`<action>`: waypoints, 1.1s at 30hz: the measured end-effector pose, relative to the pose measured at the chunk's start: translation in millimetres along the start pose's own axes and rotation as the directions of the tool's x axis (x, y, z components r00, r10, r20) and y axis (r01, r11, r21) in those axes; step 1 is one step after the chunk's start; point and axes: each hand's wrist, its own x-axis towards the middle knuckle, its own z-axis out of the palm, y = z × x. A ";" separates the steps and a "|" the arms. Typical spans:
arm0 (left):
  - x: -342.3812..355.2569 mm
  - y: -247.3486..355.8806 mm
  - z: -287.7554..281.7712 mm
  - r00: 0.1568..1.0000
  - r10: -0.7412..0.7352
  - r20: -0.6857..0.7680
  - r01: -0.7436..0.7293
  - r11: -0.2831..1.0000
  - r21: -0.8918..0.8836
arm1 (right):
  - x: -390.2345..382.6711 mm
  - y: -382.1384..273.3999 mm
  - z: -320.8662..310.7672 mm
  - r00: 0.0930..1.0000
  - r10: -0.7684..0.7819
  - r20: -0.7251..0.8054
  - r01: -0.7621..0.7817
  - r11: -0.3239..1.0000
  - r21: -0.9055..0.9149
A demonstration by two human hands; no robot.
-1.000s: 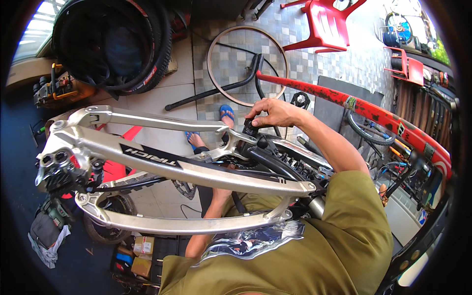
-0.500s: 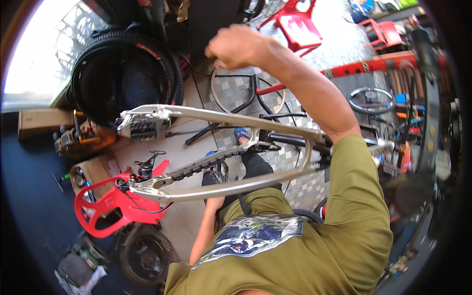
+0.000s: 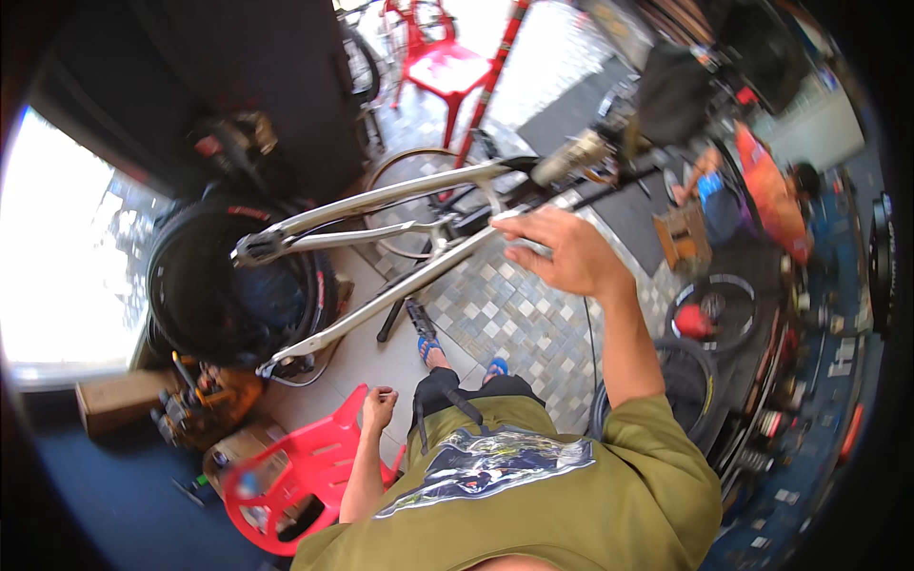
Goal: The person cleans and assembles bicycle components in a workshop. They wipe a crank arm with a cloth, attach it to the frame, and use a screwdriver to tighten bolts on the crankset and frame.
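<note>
A silver bicycle frame (image 3: 411, 282) hangs in front of me, its long stays reaching to the left. My right hand (image 3: 564, 249) is open over the frame's near tube, thumb apart from the fingers. Its fingertips overlap that tube; whether they touch it I cannot tell. Low by my left side, my left hand (image 3: 378, 407) has its fingers curled in, and anything inside them is hidden. It is just above a red plastic chair (image 3: 333, 447), apart from the bicycle frame.
Black tires (image 3: 167, 276) are stacked at the left beside a cardboard box (image 3: 124, 398). Another red chair (image 3: 447, 68) stands at the far side. A person in orange (image 3: 773, 195) is low at the right. Wheels (image 3: 709, 314) lie near tools along the right edge.
My view has turned, and the bicycle frame now slants differently. My right hand has come down from its raised, closed pose and opened beside the tube. My left hand now shows clear of the frame.
</note>
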 end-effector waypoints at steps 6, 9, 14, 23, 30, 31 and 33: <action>136.9 139.5 105.9 0.847 0.181 0.500 -0.362 0.885 0.294 | -239.6 108.2 42.8 0.731 0.680 -0.065 -0.683 0.725 -0.089; 196.6 211.6 165.3 0.706 0.268 0.655 -0.504 0.840 0.200 | -325.6 82.1 93.7 0.373 0.925 -0.073 -0.928 0.371 -0.046; 156.5 281.5 295.5 0.462 0.213 0.861 -0.579 0.808 0.110 | -404.2 -0.8 158.3 0.055 0.998 -0.031 -0.959 0.061 0.278; -63.8 167.4 433.7 -0.273 -0.290 0.917 -0.902 0.410 -0.139 | -479.8 -198.3 251.9 -0.503 0.828 -0.245 -0.815 -0.362 0.452; -251.7 127.5 451.5 -0.551 -0.471 0.689 -0.834 0.307 -0.458 | -525.0 -287.5 276.8 -0.779 0.563 -0.276 -0.595 -0.525 0.608; -256.4 116.8 454.4 -0.574 -0.484 0.660 -0.817 0.287 -0.500 | -528.2 -290.4 287.0 -0.790 0.532 -0.304 -0.588 -0.517 0.623; -269.3 101.5 471.9 -0.573 -0.542 0.615 -0.805 0.233 -0.545 | -541.8 -287.2 289.8 -0.809 0.555 -0.195 -0.514 -0.505 0.693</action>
